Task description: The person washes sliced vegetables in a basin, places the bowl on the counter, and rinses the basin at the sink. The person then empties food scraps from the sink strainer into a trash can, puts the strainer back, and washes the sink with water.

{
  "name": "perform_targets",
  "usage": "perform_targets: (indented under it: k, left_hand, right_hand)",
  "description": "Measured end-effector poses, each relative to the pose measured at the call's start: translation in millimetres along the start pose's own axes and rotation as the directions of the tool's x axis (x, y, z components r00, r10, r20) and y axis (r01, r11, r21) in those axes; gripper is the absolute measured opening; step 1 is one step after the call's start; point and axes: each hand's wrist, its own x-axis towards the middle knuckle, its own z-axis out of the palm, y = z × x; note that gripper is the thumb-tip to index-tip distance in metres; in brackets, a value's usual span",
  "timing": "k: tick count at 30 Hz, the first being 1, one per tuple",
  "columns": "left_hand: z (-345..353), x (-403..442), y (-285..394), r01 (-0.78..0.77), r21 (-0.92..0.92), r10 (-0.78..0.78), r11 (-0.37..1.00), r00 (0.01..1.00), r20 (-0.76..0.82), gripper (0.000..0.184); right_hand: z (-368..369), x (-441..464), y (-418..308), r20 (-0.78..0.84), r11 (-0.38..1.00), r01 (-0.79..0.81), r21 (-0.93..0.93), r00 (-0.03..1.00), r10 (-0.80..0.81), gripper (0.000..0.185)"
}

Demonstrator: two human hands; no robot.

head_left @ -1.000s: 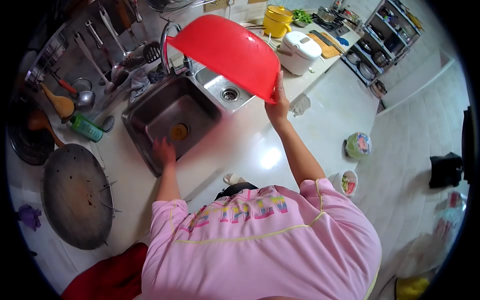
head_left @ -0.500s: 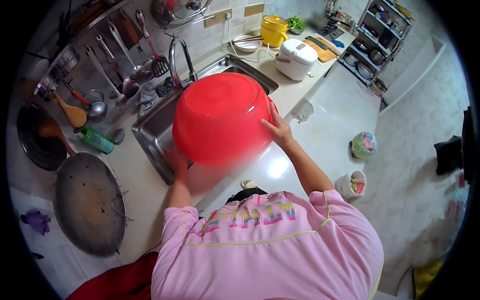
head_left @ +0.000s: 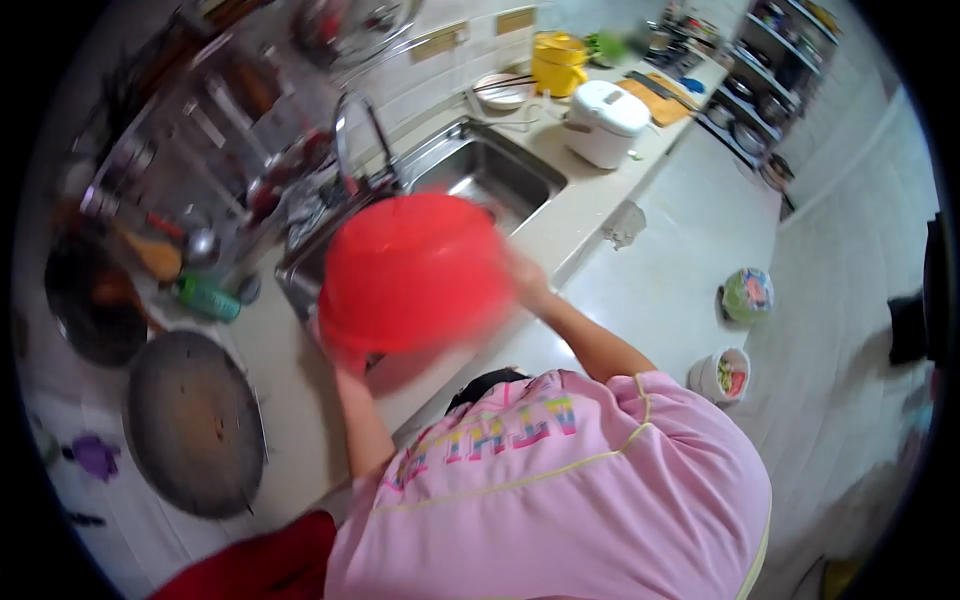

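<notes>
A large red plastic basin [head_left: 415, 275], blurred by motion, is tipped with its underside facing up over the near part of the double sink [head_left: 475, 165]. My left hand [head_left: 343, 350] grips its near left rim, the fingers smeared. On the right side of the rim is my right hand [head_left: 525, 282], also blurred, its fingers partly behind the basin. The basin hides much of the near sink bowl. Behind it rises the curved metal faucet [head_left: 375, 135].
A dark wok [head_left: 195, 425] and a green bottle [head_left: 208, 298] lie on the left counter. Utensils [head_left: 225, 130] hang on the wall. Farther along the counter stand a white rice cooker [head_left: 605, 125], a yellow pot [head_left: 558, 65] and a cutting board [head_left: 655, 100]. A white bin [head_left: 720, 375] is on the floor.
The basin has moved left and toward me, and more of the far sink bowl shows. Both hands have moved with it. The view has shifted slightly.
</notes>
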Motion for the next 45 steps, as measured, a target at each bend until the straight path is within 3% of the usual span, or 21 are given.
perform_targets:
  k: [2, 4, 5, 9, 12, 15, 16, 18, 21, 22, 24, 28, 31, 37, 39, 41, 45]
  left_hand:
    - [14, -14, 21, 0.182, -0.28, -0.139, 0.943, 0.976, 0.167, 0.056]
    - [15, -26, 34, 0.14, -0.215, -0.088, 0.966, 0.968, 0.235, 0.052]
    - [16, -28, 39, 0.087, -0.132, -0.06, 0.987, 0.978, 0.198, 0.05]
    - [9, -35, 57, 0.003, -0.097, -0.005, 0.995, 1.0, -0.015, 0.043]
    - [14, -45, 71, -0.103, -0.085, 0.098, 0.991, 0.993, -0.068, 0.044]
    - [6, -46, 72, -0.144, -0.104, 0.135, 0.984, 0.987, -0.092, 0.046]
    - [-14, -29, 64, -0.116, -0.114, 0.107, 0.987, 0.991, -0.081, 0.046]
    - [-55, 0, 51, -0.071, -0.102, 0.064, 0.992, 0.996, -0.067, 0.048]
    - [0, -49, 64, -0.139, -0.066, 0.134, 0.988, 0.988, -0.079, 0.047]
    - [4, -53, 65, -0.096, -0.05, 0.093, 0.994, 0.993, -0.07, 0.045]
    - [9, -57, 64, -0.007, -0.021, 0.006, 1.0, 0.998, -0.062, 0.043]
    - [-29, -28, 41, -0.068, -0.156, 0.068, 0.985, 0.998, -0.008, 0.039]
    - [-21, -41, 36, -0.075, -0.254, 0.039, 0.964, 0.989, -0.146, 0.039]
    - [11, -71, 46, -0.272, -0.02, 0.269, 0.962, 0.958, -0.095, 0.055]
    - [11, -69, 58, -0.25, 0.042, 0.253, 0.967, 0.96, -0.118, 0.057]
    - [59, -107, 70, -0.391, 0.165, 0.407, 0.906, 0.91, -0.077, 0.056]
    - [144, -175, 59, -0.557, 0.384, 0.602, 0.736, 0.799, 0.007, 0.053]
  right_hand:
    - [43, -9, 16, 0.094, 0.996, -0.008, 0.088, 0.996, 0.0, 0.051]
    - [39, -4, 0, 0.223, 0.995, -0.019, 0.093, 0.975, -0.002, 0.058]
    - [8, 14, -30, 0.285, 0.999, -0.021, 0.04, 0.958, 0.008, 0.064]
    - [-4, 23, -47, 0.361, 0.992, -0.124, 0.037, 0.927, 0.103, 0.08]
    - [1, 12, -36, 0.285, 0.974, -0.225, -0.021, 0.933, 0.222, 0.084]
    - [-17, -6, -26, 0.175, 0.895, -0.406, 0.187, 0.91, 0.376, 0.08]
    - [-28, -13, -28, 0.163, 0.851, -0.475, 0.224, 0.879, 0.448, 0.079]
    - [-24, -48, -12, 0.171, 0.776, -0.618, 0.123, 0.784, 0.597, 0.073]
    - [-54, -90, -19, 0.097, 0.644, -0.765, 0.008, 0.642, 0.761, 0.069]
    - [-76, -105, -30, 0.061, 0.6, -0.8, -0.006, 0.598, 0.799, 0.068]
    - [-90, -151, -28, -0.052, 0.574, -0.818, -0.041, 0.576, 0.816, 0.066]
    - [-129, -202, -47, -0.126, 0.4, -0.915, -0.053, 0.403, 0.906, 0.063]
    - [-150, -213, -54, -0.118, 0.325, -0.946, 0.003, 0.323, 0.939, 0.062]
    - [-161, -206, -17, -0.102, 0.427, -0.903, -0.045, 0.429, 0.898, 0.059]
    - [-166, -203, -3, -0.085, 0.465, -0.884, -0.046, 0.467, 0.88, 0.059]
    - [-177, -207, 17, -0.083, 0.521, -0.851, -0.067, 0.525, 0.847, 0.058]
    - [-220, -245, 61, -0.019, 0.497, -0.859, -0.122, 0.503, 0.864, 0.059]
